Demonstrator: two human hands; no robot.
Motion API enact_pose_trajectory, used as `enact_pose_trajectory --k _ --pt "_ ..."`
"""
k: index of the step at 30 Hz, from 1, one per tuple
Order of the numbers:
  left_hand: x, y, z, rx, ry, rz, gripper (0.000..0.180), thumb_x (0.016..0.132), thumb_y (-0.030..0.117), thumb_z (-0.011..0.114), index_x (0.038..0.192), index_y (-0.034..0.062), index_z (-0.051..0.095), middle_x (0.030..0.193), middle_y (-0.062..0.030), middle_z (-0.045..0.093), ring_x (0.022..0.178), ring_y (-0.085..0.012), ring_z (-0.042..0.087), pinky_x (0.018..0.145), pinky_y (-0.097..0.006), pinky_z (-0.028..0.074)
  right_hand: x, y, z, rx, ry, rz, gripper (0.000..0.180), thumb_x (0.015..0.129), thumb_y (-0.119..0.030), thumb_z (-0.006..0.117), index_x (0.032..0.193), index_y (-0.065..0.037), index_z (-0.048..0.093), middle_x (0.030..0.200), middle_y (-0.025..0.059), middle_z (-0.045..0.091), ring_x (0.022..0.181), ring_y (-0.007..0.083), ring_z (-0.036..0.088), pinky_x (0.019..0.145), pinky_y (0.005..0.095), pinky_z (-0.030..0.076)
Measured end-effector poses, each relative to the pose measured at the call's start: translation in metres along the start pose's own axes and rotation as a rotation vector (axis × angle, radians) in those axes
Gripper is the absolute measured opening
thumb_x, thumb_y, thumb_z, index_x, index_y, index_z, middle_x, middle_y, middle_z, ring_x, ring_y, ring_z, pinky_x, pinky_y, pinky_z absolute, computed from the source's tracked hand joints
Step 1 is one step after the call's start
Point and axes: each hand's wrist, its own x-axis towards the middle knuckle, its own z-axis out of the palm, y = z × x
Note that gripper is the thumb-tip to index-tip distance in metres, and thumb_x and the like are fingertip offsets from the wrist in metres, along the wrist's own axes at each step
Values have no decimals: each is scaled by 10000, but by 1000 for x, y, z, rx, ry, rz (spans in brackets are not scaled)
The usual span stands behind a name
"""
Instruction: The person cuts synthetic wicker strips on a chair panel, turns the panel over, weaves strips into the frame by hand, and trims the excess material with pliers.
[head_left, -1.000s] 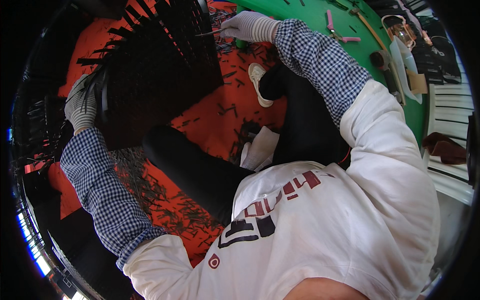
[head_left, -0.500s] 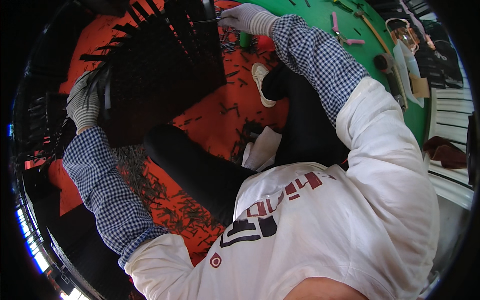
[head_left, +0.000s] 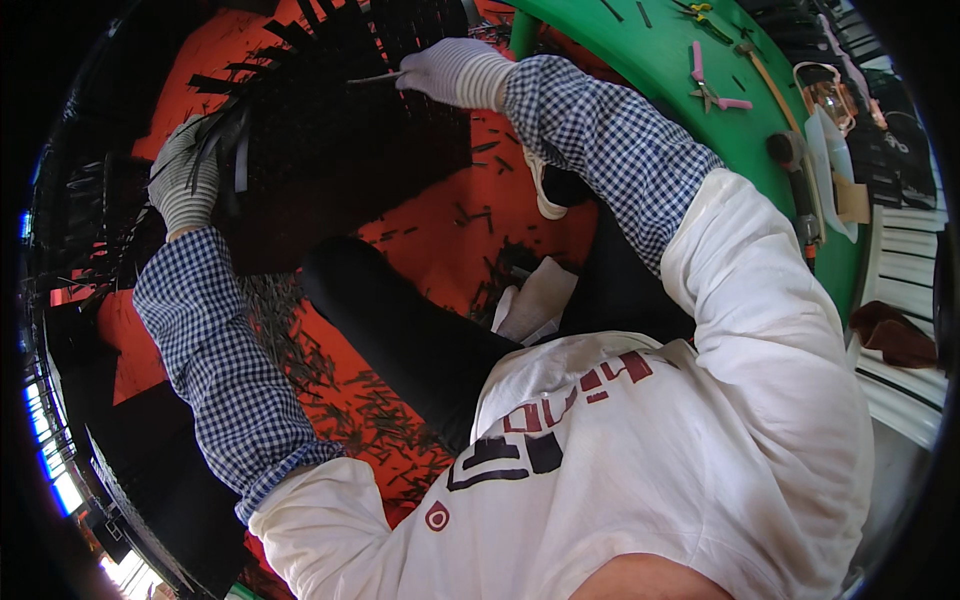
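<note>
Head view: the black strip panel (head_left: pixel 330 175) is held up over the red floor (head_left: pixel 440 230), left of the green tabletop's (head_left: pixel 640 55) curved edge. A thin tool (head_left: pixel 373 79) is gripped in the right hand's (head_left: pixel 440 75) fingers, pointed toward the fringe, probably so single strips can be reached. The panel's left side is met by the left hand (head_left: pixel 187 178), likely for steadying; whether those fingers are clenched can't be told, since they're partly covered by black strips (head_left: pixel 242 160). Any tip contact and the weave are lost in shadow, tbh.
</note>
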Motion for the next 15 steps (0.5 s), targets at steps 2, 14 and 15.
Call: enact_pose_trajectory --k 2,14,15 --pt "2 -5 5 24 -12 -30 353 979 355 620 1299 214 669 1310 -38 672 1213 -244 633 1078 -399 483 -9 18 5 -19 74 -22 385 1067 -422 420 1305 -220 644 1073 80 718 1006 252 704 834 413 585" --pt "5 -4 4 29 -29 -74 361 985 349 617 1325 237 653 1331 -30 661 1242 -241 616 1081 -427 480 -16 64 15 191 122 54 378 1055 -427 472 1182 -161 708 949 93 716 866 259 688 841 418 556" --pt "5 -4 5 64 -31 -66 356 989 340 612 1327 237 652 1333 -31 660 1242 -242 617 1081 -426 480 -20 72 15 172 118 60 378 1054 -424 475 1194 -161 707 961 90 720 885 256 689 847 416 558"
